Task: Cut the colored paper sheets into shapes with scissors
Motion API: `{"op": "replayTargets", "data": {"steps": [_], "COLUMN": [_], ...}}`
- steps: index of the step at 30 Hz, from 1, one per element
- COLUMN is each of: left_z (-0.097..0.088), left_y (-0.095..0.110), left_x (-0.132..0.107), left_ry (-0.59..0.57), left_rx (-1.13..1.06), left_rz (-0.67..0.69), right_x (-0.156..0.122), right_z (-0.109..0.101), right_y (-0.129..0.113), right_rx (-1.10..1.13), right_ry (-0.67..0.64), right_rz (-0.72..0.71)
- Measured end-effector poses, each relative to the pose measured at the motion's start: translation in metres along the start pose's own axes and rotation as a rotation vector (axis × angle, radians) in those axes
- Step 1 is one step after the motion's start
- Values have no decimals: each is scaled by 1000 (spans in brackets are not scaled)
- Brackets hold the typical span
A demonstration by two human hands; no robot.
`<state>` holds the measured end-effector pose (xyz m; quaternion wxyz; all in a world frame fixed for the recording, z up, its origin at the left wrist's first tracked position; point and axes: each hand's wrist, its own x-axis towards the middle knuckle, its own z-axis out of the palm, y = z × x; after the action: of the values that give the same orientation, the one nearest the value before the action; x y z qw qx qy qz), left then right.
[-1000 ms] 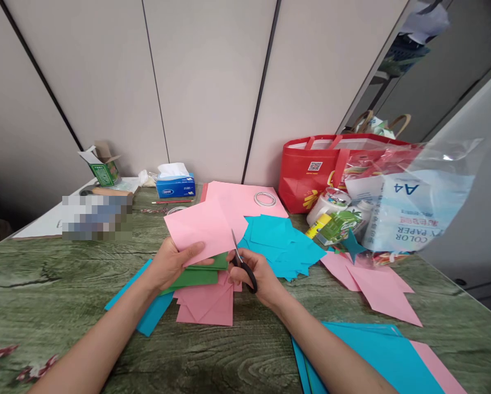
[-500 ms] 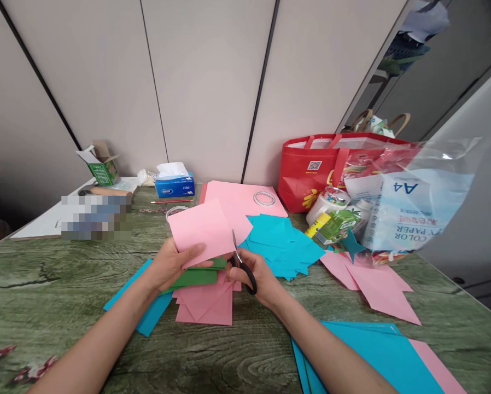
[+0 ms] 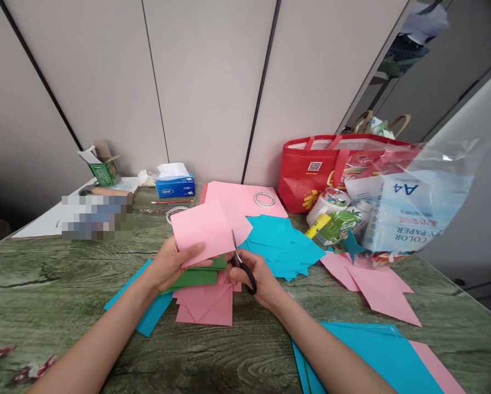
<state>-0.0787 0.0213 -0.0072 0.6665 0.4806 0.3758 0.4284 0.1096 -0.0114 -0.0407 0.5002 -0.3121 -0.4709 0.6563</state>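
My left hand [image 3: 172,264] pinches a pink sheet of paper [image 3: 202,230] between thumb and fingers, holding it raised above the table. Black-handled scissors [image 3: 245,273] are in my right hand [image 3: 258,276], fingers wrapped around the handles. The blades point up and away, along the right edge of the pink sheet; I cannot tell whether they are cutting into it. Below my hands lie green paper strips [image 3: 196,278], pink paper pieces [image 3: 206,306] and blue strips [image 3: 153,314]. Just beyond my right hand spreads a heap of blue paper pieces [image 3: 282,246].
Behind lie a pink paper stack [image 3: 233,194] with a tape roll [image 3: 264,199] and a tissue box [image 3: 175,186]. To the right stand a red bag [image 3: 311,183] and a plastic paper packet [image 3: 409,208]. Blue sheets [image 3: 364,355] and pink pieces [image 3: 387,290] lie at right.
The pink sheet in my left hand has shifted very slightly to the right. The scissors and my right hand have hardly moved.
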Motion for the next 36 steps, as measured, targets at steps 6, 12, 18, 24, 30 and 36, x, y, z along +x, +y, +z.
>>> {"op": "replayTargets", "data": {"steps": [6, 12, 18, 24, 30, 36], "left_z": [-1, 1, 2, 2, 2, 3], "left_y": [0, 2, 5, 4, 5, 6], "left_x": [1, 0, 0, 0, -1, -1], "left_ry": [-4, 6, 18, 20, 21, 12], "left_rx": [-4, -5, -7, -7, 1, 1], "left_rz": [3, -6, -14, -12, -12, -7], "right_x": [0, 0, 1, 1, 2, 1], "right_z": [-1, 0, -1, 0, -1, -2], "right_y": [1, 1, 2, 3, 5, 6], "right_rx": [-4, -31, -49, -73, -60, -41], "right_ry": [11, 22, 35, 53, 51, 43], "right_rz": [7, 9, 21, 13, 11, 12]}}
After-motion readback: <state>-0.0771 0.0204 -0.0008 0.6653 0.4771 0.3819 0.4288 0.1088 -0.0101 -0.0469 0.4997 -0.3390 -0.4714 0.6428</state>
